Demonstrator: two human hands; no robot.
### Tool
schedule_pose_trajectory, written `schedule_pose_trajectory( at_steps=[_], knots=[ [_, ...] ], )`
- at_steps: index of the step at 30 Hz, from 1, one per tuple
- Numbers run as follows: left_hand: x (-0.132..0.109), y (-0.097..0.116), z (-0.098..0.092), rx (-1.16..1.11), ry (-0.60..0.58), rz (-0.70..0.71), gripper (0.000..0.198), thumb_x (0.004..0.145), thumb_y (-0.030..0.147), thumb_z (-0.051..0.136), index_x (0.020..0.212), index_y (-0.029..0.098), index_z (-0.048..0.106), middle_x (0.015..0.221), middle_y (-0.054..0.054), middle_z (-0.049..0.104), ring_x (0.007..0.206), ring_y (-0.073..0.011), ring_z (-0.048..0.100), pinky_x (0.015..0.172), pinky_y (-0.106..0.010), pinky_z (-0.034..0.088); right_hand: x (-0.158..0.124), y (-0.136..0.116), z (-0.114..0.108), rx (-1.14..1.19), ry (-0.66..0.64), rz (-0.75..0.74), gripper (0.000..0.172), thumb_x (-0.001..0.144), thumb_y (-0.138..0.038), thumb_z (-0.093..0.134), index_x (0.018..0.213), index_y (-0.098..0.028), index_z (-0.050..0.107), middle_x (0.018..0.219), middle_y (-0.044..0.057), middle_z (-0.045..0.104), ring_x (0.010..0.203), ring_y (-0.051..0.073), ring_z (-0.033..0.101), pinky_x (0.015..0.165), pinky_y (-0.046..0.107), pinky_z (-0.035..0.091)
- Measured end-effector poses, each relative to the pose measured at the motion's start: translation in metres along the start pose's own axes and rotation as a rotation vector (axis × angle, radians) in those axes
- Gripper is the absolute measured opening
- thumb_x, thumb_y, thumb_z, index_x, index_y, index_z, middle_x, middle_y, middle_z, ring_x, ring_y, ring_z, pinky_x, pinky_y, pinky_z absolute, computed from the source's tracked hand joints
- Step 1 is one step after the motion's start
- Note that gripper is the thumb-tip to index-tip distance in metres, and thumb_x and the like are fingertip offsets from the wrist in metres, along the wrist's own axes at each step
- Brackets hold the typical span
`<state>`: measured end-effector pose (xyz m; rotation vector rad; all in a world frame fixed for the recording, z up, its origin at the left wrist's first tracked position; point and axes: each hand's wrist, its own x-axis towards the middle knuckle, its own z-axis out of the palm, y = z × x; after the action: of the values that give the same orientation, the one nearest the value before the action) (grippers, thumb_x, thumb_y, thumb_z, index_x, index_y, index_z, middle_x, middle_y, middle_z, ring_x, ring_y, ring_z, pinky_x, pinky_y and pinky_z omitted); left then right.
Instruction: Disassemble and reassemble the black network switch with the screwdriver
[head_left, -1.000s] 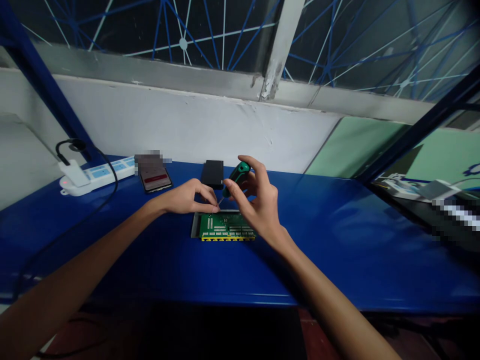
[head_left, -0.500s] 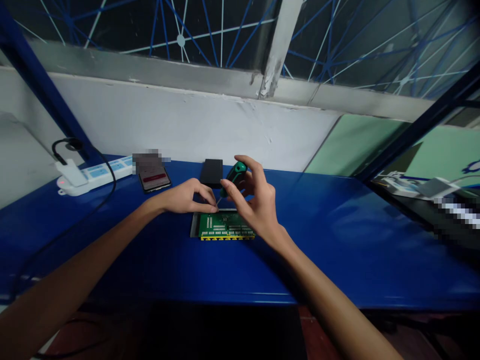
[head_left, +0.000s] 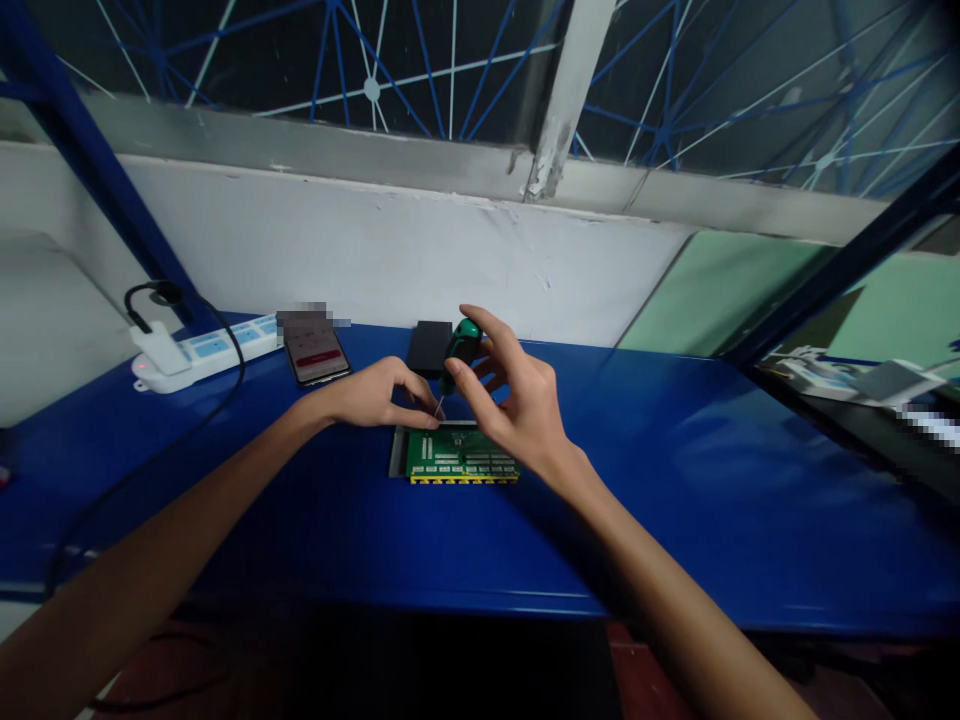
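A green circuit board [head_left: 454, 455] with a row of yellow connectors along its near edge lies in a grey metal frame on the blue table. My right hand [head_left: 521, 395] grips a screwdriver [head_left: 463, 342] by its green and black handle, forefinger reaching over the top. The thin shaft slants down to the board's far edge. There, the thumb and fingers of my left hand [head_left: 375, 392] close in a pinch around the screwdriver's tip. What lies between those fingertips is hidden.
Behind the board sits a flat black box [head_left: 429, 346]. A phone [head_left: 319, 352] with a lit screen lies to the left, beside a white power strip [head_left: 210, 350] with a plugged-in adapter and black cable [head_left: 187, 412]. White devices [head_left: 885, 378] stand at the far right.
The screwdriver handle has tipped leftward and stands more upright. My left hand keeps its place at the board's far edge. The whole view has shifted slightly.
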<state>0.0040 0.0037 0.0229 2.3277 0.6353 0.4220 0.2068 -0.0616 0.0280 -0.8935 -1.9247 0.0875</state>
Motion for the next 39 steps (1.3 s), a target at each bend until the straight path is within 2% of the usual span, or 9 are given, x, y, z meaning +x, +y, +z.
schedule_pose_trajectory(
  at_steps=[5,10,14,18,21,26,29,32,39],
  knots=[
    [-0.003,-0.004,-0.003,-0.049,0.041,-0.031,0.016,0.079,0.032,0.073,0.087,0.018,0.077,0.086,-0.004,0.077,0.083,-0.0201,0.070,0.079,-0.030,0.051,0.017,-0.006,0.000,-0.142,-0.056,-0.108,0.042,0.094,-0.039,0.052,0.130,-0.018,0.053,0.081,0.002,0.066,0.067,0.014,0.060,0.059,0.029,0.047],
    [-0.003,-0.012,-0.004,-0.084,0.057,-0.016,0.019,0.077,0.033,0.074,0.085,0.017,0.077,0.084,-0.006,0.076,0.080,-0.0208,0.069,0.074,-0.030,0.052,0.033,-0.018,0.006,-0.229,-0.107,-0.130,0.042,0.096,-0.036,0.045,0.130,-0.014,0.055,0.096,0.006,0.069,0.065,0.014,0.058,0.059,0.029,0.044],
    [-0.003,-0.012,-0.006,-0.058,0.030,-0.002,0.016,0.079,0.030,0.071,0.083,0.016,0.077,0.081,-0.006,0.076,0.076,-0.0199,0.068,0.071,-0.030,0.051,0.036,-0.021,0.014,-0.160,-0.067,-0.095,0.039,0.096,-0.027,0.040,0.129,-0.013,0.056,0.101,0.007,0.068,0.069,0.014,0.059,0.063,0.029,0.048],
    [-0.003,-0.008,-0.005,-0.059,0.005,0.022,0.012,0.081,0.026,0.069,0.084,0.017,0.076,0.084,-0.005,0.076,0.080,-0.0193,0.069,0.075,-0.029,0.051,0.029,-0.017,0.016,-0.100,-0.004,-0.073,0.037,0.097,-0.035,0.046,0.128,-0.017,0.055,0.101,0.006,0.065,0.072,0.013,0.059,0.064,0.028,0.049],
    [-0.004,-0.004,-0.004,-0.062,0.051,-0.005,0.013,0.079,0.026,0.072,0.087,0.017,0.075,0.088,-0.005,0.076,0.084,-0.0198,0.069,0.077,-0.030,0.051,0.023,-0.014,0.016,-0.101,0.004,-0.045,0.039,0.096,-0.040,0.049,0.127,-0.018,0.056,0.095,0.005,0.062,0.068,0.012,0.058,0.063,0.028,0.050],
    [-0.002,0.000,-0.003,-0.019,0.143,-0.029,0.013,0.074,0.027,0.075,0.077,0.015,0.074,0.077,-0.003,0.075,0.075,-0.0180,0.067,0.069,-0.027,0.049,0.018,-0.009,0.019,-0.110,-0.027,-0.015,0.049,0.096,-0.035,0.046,0.141,-0.017,0.044,0.096,0.006,0.062,0.068,0.014,0.059,0.060,0.029,0.049],
    [-0.001,-0.001,-0.003,-0.050,0.118,0.005,0.009,0.074,0.024,0.073,0.073,0.015,0.074,0.074,-0.002,0.074,0.070,-0.0163,0.066,0.065,-0.025,0.047,0.017,-0.007,0.021,-0.107,-0.043,-0.014,0.054,0.095,-0.033,0.044,0.146,-0.018,0.036,0.095,0.006,0.065,0.070,0.016,0.060,0.059,0.031,0.048],
    [-0.001,-0.003,-0.003,-0.078,0.095,0.004,0.009,0.076,0.022,0.070,0.078,0.014,0.074,0.077,-0.004,0.075,0.071,-0.0168,0.067,0.065,-0.025,0.047,0.016,-0.006,0.022,-0.108,-0.055,-0.017,0.054,0.094,-0.033,0.046,0.145,-0.019,0.036,0.093,0.006,0.066,0.071,0.017,0.061,0.063,0.033,0.049],
    [-0.003,-0.003,-0.005,-0.054,0.022,-0.020,0.019,0.083,0.032,0.066,0.082,0.015,0.074,0.081,-0.005,0.075,0.074,-0.0173,0.066,0.065,-0.025,0.046,0.016,-0.007,0.020,-0.067,-0.082,0.014,0.054,0.093,-0.035,0.047,0.144,-0.021,0.034,0.097,0.005,0.066,0.074,0.018,0.063,0.060,0.033,0.050]
  ],
)
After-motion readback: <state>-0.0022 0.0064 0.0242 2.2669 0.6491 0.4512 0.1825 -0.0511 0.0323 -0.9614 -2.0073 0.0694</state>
